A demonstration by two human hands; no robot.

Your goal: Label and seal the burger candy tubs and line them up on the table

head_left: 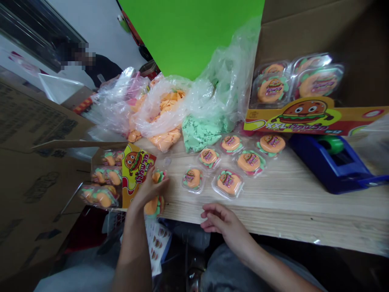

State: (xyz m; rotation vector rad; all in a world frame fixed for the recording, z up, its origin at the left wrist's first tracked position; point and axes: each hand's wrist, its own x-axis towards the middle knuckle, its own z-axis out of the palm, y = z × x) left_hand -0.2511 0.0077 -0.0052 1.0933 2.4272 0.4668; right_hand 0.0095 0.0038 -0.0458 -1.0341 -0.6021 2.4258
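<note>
My left hand point(148, 188) is at the left box, thumb and fingers spread. Just beyond it lie toy-like burgers, one orange-and-green burger point(154, 207) below the hand and another partly hidden behind the fingers. Whether the hand touches them is unclear. My right hand point(220, 221) hovers at the table's front edge, fingers loosely bent and apart, with nothing seen in it. Beyond it several burgers in clear plastic packs lie on the table, among them a labelled burger pack point(228, 183) and a smaller labelled burger pack point(192, 179).
An open display box point(136, 162) holding burger packs stands at left. Another display box point(304, 121) stands at right, above a blue tape dispenser point(340, 166). Plastic bags of orange pieces point(165, 138) and green pieces point(202, 132) lie at the back. A person point(101, 67) is at far left.
</note>
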